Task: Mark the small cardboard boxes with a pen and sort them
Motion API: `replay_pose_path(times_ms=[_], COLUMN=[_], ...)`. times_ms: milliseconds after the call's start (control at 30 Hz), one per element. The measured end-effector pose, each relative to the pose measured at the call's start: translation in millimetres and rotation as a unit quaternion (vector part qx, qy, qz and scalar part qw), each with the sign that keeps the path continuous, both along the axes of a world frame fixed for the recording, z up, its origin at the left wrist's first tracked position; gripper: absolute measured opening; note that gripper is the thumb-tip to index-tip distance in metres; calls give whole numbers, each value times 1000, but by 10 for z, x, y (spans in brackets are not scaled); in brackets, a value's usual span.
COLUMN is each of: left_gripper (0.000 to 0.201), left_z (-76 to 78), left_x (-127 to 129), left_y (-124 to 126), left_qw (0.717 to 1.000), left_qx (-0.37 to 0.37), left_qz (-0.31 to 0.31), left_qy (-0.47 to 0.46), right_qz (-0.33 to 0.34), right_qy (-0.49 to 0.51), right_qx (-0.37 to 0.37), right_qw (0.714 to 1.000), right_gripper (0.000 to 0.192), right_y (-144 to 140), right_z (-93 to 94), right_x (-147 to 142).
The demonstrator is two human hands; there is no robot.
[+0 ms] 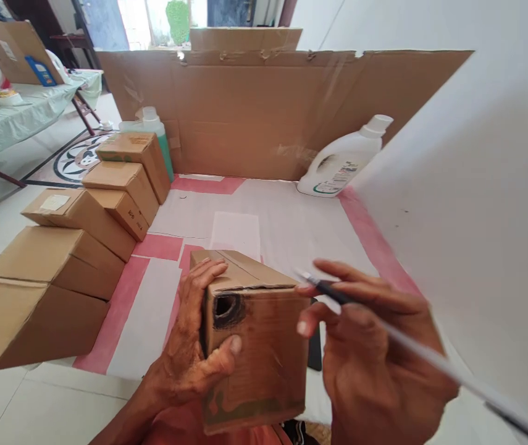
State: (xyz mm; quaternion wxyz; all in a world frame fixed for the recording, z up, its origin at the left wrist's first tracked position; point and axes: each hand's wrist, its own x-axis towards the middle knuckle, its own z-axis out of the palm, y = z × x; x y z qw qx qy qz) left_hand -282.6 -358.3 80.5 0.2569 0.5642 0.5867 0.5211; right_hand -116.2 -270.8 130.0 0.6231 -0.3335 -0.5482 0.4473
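One cardboard box (254, 346) between left fingers (208, 272) and thumb, upright

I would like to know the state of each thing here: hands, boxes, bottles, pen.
Left hand: gripping the held box.
Right hand: holding the pen.
Held box: flaps closed, black smudge on its side.
Pen: tip near the box.
Row of boxes: closed.
White bottle: capped, leaning.
Green bottle: capped, upright.
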Motion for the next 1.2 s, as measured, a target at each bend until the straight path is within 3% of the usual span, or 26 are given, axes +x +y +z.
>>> replay_pose_path(times_ms=[100, 167, 200, 267, 333, 433, 533, 767, 833, 933, 1033, 1200], left_gripper=[74, 74, 74, 72, 70, 69, 69, 68, 69, 73, 72, 70], left_z=[-20, -17, -7, 26, 65, 104, 115, 174, 185, 178, 165, 156], left_x=[-89, -159, -190, -240, -267, -280, -273, -178, -161, -165, -182, -195], left_y=[-39, -56, -58, -53, -40, -16, 6, 59, 63, 58, 58, 53], left_qw=[999, 998, 997, 994, 991, 989, 989, 992, 993, 994, 994, 995], left_qx=[-8, -15, -20, -30, -35, -38, -42, -53, -55, -59, -61, -46], left_qz=[21, 34, 43, 69, 100, 121, 116, 99, 92, 84, 82, 78], left_qy=[-37, -55, -62, -73, -77, -78, -81, -49, -47, -47, -47, -48], right_qz=[-106, -136, -122, -19, 69, 136, 162, 126, 90, -19, -96, -73], right_qy=[-18, -153, -264, -506, -587, -615, -632, -655, -661, -663, -611, -513], right_qx=[5, -39, -87, -180, -225, -259, -280, -297, -303, -312, -348, -393], right_qw=[994, 978, 953, 843, 775, 733, 704, 684, 680, 680, 704, 760], right_gripper=[13, 17, 17, 17, 16, 17, 18, 32, 40, 49, 60, 51], right_y=[336, 545, 622, 694, 657, 493, 372, 321, 294, 260, 251, 276], right_z=[-98, -323, -477, -831, -1174, -1518, -1611, -1455, -1413, -1406, -1489, -1687], right_x=[213, 386, 456, 532, 513, 386, 285, 289, 352, 511, 690, 862])
